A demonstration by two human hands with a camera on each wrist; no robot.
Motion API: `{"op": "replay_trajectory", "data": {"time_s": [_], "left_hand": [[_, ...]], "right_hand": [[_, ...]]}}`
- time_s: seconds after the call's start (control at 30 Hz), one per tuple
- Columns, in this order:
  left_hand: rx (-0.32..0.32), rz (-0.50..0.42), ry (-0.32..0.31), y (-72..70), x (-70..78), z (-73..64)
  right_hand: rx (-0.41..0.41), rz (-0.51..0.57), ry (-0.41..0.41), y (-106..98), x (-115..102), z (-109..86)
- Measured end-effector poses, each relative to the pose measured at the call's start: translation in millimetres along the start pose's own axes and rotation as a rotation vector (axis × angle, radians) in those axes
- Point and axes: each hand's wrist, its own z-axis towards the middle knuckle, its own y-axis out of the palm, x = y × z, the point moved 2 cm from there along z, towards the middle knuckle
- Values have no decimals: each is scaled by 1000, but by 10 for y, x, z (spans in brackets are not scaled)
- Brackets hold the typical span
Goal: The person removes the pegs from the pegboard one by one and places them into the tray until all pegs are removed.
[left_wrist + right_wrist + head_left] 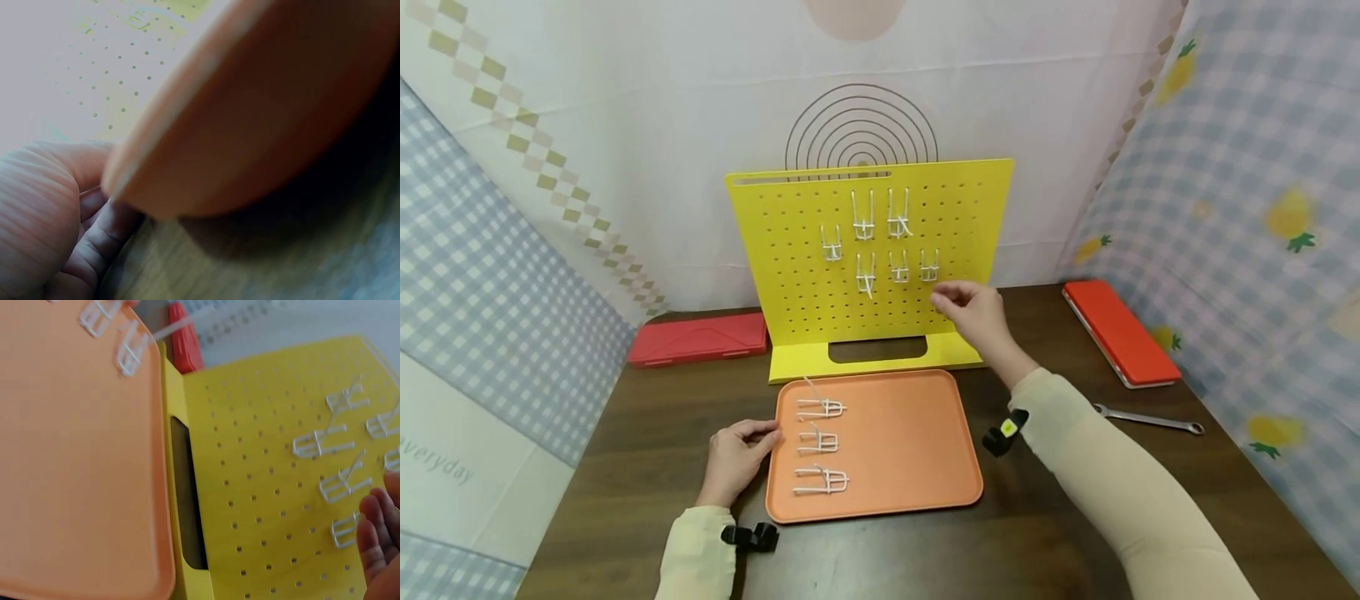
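A yellow pegboard point(805, 308) stands upright on the table, with several white wire hooks point(863, 225) hung on its face. My right hand point(977, 317) is just below and right of the lowest right-hand hook point(929, 267), its fingers relaxed and nothing visible between them. In the right wrist view, the fingertips point(369, 515) come right up beside that hook. An orange tray point(910, 442) lies in front of the board. With thumb and fingers, my left hand point(735, 461) pinches the tray's left edge. Three more wire hooks point(822, 481) lie in a column on the tray's left side.
A red case point(697, 339) lies left of the board, and another red case point(1120, 333) sits to the right. Near my right forearm is a metal wrench point(1150, 418). Patterned cloth point(662, 125) hangs behind and at both sides of the dark wooden table point(880, 558).
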Motion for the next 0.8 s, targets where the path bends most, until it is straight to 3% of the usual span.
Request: {"op": "replay_trajectory", "data": {"time_s": [0.2, 0.8], "left_hand": [[3, 10, -4, 2, -17, 2], [-2, 2, -13, 5, -9, -1]], "right_hand": [[99, 101, 38, 16, 77, 233], [78, 185, 78, 142, 113, 373]]}}
